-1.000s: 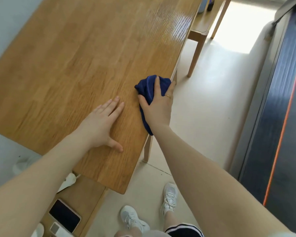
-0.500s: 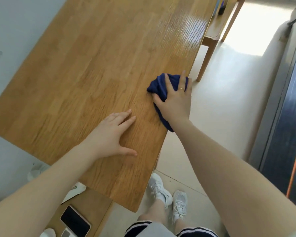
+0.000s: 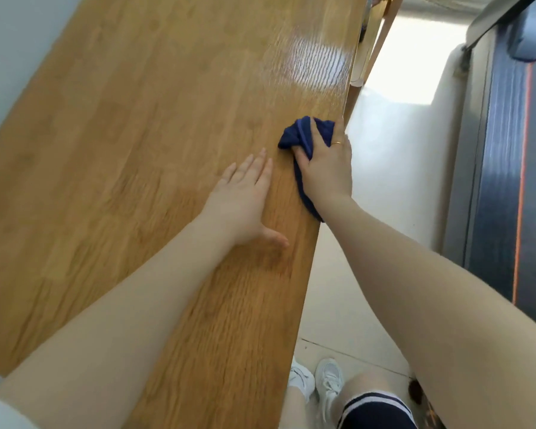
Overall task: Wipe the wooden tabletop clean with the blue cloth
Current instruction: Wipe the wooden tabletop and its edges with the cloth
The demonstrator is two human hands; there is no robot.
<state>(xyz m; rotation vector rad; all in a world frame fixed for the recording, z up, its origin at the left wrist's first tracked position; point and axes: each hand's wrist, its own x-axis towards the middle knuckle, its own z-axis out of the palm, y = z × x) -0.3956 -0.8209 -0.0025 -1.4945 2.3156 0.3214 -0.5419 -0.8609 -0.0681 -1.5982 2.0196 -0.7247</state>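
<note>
While the left hand (image 3: 245, 196) lies flat on the long light-oak wooden tabletop (image 3: 136, 134), the right hand (image 3: 325, 168) presses the bunched dark-blue cloth (image 3: 294, 134) against the same surface. The left hand's fingers are straight and held close together, pointing toward 12 o'clock, and the thumb is spread out toward 4 o'clock; this hand holds nothing. The right hand sits at 3 o'clock from the left hand, just beside it and apart from it. Its fingers are laid over the top of the cloth and its thumb is tucked against the cloth's left side, so the cloth is gripped between thumb and fingers. A thin gold ring (image 3: 337, 144) is visible on one finger of the right hand.

The cloth lies at the right-hand edge of the tabletop. One bunched fold projects from under the hand toward 10 o'clock, and a narrow strip runs beneath the palm toward 5 o'clock, ending at the table edge near the wrist.

A patch of bright glare (image 3: 310, 63) lies on the tabletop at 12 o'clock from the cloth. Below the table edge, at 6 o'clock, a pair of white lace-up sneakers (image 3: 328, 379) stands on the pale tiled floor (image 3: 384, 181). A dark panel with an orange stripe (image 3: 520, 181) runs along the right of the view.
</note>
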